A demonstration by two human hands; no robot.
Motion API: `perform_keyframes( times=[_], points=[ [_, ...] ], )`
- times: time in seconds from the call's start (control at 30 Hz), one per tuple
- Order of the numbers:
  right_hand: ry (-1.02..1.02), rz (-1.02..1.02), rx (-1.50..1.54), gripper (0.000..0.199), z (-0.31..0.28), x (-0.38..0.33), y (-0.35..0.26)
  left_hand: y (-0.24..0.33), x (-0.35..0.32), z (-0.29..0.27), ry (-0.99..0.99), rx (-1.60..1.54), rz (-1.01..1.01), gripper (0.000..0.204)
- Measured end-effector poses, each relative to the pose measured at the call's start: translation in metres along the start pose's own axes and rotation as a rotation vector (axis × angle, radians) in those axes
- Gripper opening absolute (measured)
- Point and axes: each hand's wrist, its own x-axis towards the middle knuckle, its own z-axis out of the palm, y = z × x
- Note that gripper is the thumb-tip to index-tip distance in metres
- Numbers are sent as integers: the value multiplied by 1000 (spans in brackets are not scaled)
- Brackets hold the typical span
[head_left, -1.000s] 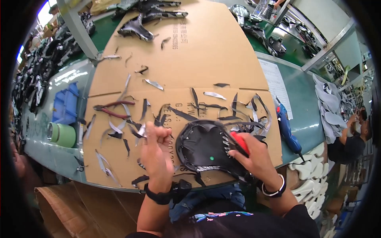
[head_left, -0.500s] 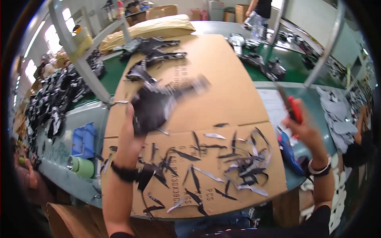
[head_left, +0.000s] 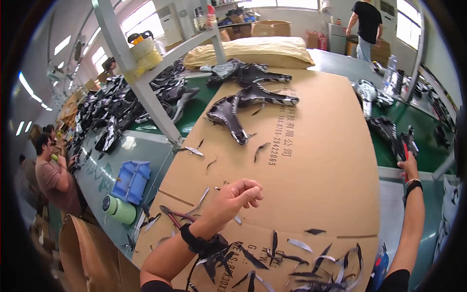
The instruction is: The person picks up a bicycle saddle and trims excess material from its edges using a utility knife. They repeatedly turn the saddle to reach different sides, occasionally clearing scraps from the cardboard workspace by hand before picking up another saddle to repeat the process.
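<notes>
Black saddle [head_left: 384,127] on the green bench [head_left: 386,158], just beside the right hand [head_left: 410,166]

Red-handled tool [head_left: 405,152] wrapped in right fingers; cannot tell whether touching saddle. Left hand [head_left: 242,195] curled, thumb against fingers, seemingly bare. For a clean pickup, best to pinch the rim, tool tip angled off the covering.

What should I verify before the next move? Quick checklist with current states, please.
1. Left hand free: ok. Fingers curled, nothing visible in it.
2. Red tool in grip: ok. Right hand holds it.
3. Right hand clear of the black part on the green surface: cannot tell. They overlap in this view; contact is unclear.
4. Near end of the cardboard sheet free of scraps: not ok. Black and grey strips lie scattered there.
5. Pliers fully in sight: not ok. Left forearm partly hides them.
6. Blue bin off the cardboard: ok.
</notes>
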Motion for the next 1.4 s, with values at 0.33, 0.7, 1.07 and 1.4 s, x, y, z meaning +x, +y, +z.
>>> perform_keyframes(
  times=[0.33,0.7,1.07,1.4],
  points=[
    [-378,-177,245,30,-55,-36,-149,-6,-14,13,-24,86,59,24],
    [-1037,372,1471,28,-136,-376,-417,21,-92,97,562,974,1026,64],
    [-833,295,849,34,-81,-476,-351,-58,-232,48,465,-296,-28,28],
    [-486,-664,188,61,-76,-504,-295,-54,-226,57,86,874,541,71]
  ],
)
